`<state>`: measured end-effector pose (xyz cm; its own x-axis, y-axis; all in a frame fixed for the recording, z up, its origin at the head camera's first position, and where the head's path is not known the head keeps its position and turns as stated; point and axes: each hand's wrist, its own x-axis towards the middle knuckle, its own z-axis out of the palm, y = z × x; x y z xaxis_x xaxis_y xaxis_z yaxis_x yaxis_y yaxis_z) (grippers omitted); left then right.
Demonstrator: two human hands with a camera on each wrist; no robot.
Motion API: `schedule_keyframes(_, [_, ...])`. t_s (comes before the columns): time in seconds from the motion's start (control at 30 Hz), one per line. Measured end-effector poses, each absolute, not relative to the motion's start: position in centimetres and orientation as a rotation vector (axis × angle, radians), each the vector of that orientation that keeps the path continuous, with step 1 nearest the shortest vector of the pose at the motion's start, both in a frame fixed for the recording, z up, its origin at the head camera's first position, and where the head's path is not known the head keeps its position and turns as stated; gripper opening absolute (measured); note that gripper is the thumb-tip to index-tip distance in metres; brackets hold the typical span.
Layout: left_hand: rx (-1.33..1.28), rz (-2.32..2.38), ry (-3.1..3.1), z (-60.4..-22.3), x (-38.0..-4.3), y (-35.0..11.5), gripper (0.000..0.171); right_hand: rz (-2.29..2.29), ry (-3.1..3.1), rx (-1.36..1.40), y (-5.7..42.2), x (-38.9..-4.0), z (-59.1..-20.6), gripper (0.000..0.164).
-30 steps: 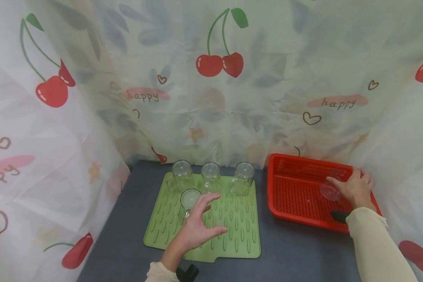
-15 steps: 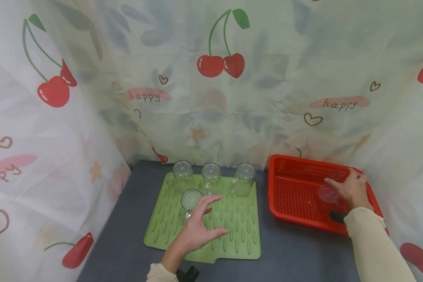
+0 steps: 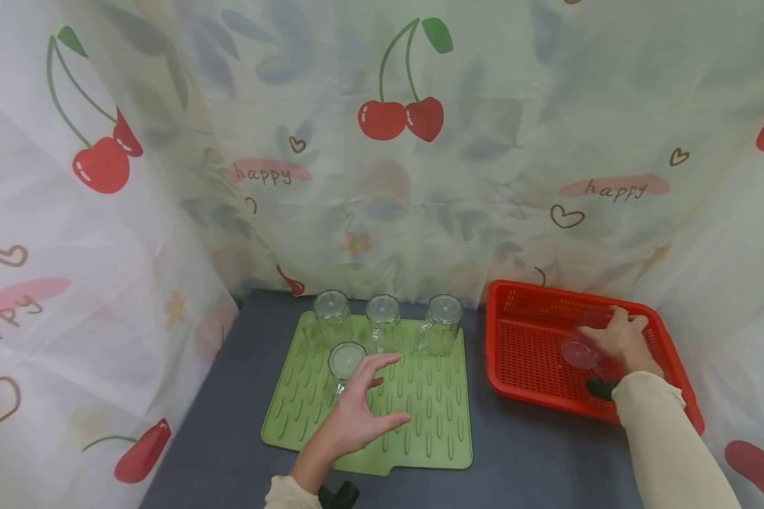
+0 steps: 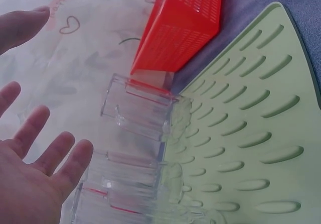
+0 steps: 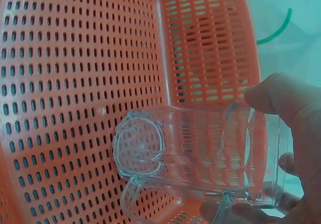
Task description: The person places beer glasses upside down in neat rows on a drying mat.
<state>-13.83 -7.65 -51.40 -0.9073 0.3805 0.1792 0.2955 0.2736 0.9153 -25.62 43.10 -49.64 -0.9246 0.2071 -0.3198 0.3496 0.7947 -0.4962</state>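
Observation:
My right hand (image 3: 620, 339) is over the right part of a red perforated basket (image 3: 535, 396). Its thumb and fingers grip one end of a clear glass mug (image 5: 185, 153); the mug's other end and its handle point away from the palm, over the basket floor. My left hand (image 3: 359, 413) hovers above the front of a green ridged drying mat (image 3: 420, 431), fingers spread and holding nothing. Just behind it, partly covered, a glass mug (image 3: 346, 359) stands upside down on the mat. Three more upturned mugs line the back: left (image 3: 333, 318), middle (image 3: 383, 322) and right (image 3: 443, 325).
The mat and basket lie on a dark grey tabletop (image 3: 216, 424), with a strip of table between them. A cherry-printed curtain (image 3: 280, 233) closes off the back and both sides. The basket's raised walls surround the held mug.
The right hand and its mug have shifted left inside the basket, away from the right wall. My left hand keeps its spread pose almost in place.

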Motion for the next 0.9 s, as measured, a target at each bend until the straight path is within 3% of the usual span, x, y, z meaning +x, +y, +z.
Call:
schedule_keyframes(0.2, [0.650, 1.729, 2.445, -51.2, -13.8, -7.7, 0.083, -0.859, 2.681, 0.471, 43.1, -25.9, -49.8, 0.124])
schedule_keyframes(0.9, [0.605, 1.744, 2.426, -51.7, -13.7, -7.9, 0.082, -0.970, 2.867, 0.358, 41.5, -23.9, -48.4, 0.112])
